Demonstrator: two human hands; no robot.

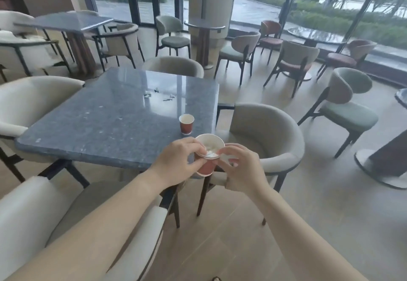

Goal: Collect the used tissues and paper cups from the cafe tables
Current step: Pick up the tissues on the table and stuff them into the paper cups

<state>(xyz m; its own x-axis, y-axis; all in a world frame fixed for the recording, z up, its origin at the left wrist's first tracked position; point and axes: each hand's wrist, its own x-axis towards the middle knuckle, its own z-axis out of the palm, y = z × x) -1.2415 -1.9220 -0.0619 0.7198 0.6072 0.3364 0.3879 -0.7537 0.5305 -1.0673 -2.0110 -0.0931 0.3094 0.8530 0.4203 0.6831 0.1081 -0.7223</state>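
Red paper cup (206,167), white tissue (210,151) tucked inside, is pinched at the rim by fingers of left hand (178,161) and right hand (242,168) at the counter (99,122) corner; next, I think, one hand must free itself for the second cup (186,124) at 12 o'clock.

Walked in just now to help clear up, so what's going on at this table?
A person is holding a red paper cup in both hands above the near corner of the grey table. The left hand and right hand curl round its rim, where a crumpled white tissue sits inside. A second cup stands upright on the table near its right edge, not yet collected. A few small scraps lie farther back.
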